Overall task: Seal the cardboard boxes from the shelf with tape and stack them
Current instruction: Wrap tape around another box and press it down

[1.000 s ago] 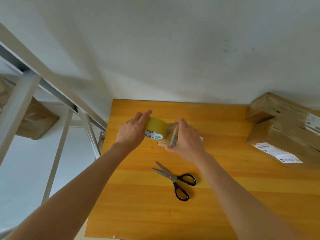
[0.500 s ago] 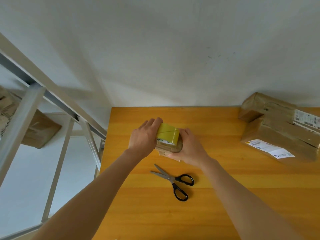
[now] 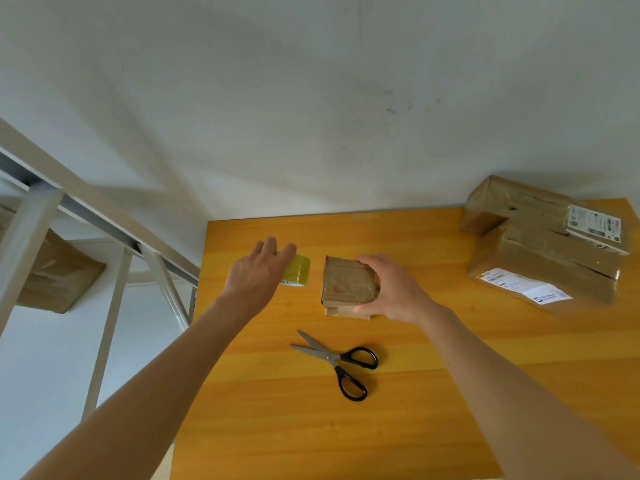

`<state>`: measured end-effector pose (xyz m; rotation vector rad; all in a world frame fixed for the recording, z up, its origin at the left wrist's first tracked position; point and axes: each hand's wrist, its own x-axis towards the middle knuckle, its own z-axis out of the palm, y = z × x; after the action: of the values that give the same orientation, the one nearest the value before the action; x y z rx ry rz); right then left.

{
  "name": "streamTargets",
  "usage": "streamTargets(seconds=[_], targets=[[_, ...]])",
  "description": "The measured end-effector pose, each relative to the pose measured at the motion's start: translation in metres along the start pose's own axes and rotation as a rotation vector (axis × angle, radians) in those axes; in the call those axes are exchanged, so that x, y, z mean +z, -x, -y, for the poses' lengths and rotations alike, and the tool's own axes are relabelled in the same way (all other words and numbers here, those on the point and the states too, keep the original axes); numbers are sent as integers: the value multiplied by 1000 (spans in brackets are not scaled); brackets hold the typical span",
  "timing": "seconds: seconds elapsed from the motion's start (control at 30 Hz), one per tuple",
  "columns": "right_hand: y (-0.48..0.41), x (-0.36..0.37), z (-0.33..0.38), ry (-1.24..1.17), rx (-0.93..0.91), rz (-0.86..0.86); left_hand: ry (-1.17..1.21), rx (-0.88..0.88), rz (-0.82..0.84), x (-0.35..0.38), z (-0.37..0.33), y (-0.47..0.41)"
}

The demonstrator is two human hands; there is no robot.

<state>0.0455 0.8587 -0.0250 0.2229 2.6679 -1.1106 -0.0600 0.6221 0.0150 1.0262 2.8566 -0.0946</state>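
Tabletop (image 3: 433,393): left fingers (image 3: 273,245) seemingly loose over one tape roll (image 3: 299,271), right fingers (image 3: 367,261) grip one box (image 3: 348,280).

Right hand (image 3: 394,292) around small taped box (image 3: 348,282); left hand (image 3: 256,271) on yellow tape roll (image 3: 300,271)

Glossy-taped cardboard box (image 3: 348,282), perhaps laminate table (image 3: 433,427)

The left hand (image 3: 258,271) and right hand (image 3: 394,292) are bare, as are both forearms in view
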Motion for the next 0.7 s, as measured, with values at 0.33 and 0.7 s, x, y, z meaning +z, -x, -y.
streamTargets(seconds=[0.33, 0.7], targets=[[-4, -8, -7, -22, 10, 51, 9, -17, 59, 22, -7, -8], [4, 0, 3, 574, -47, -17, -1, 14, 56, 38, -23, -14]])
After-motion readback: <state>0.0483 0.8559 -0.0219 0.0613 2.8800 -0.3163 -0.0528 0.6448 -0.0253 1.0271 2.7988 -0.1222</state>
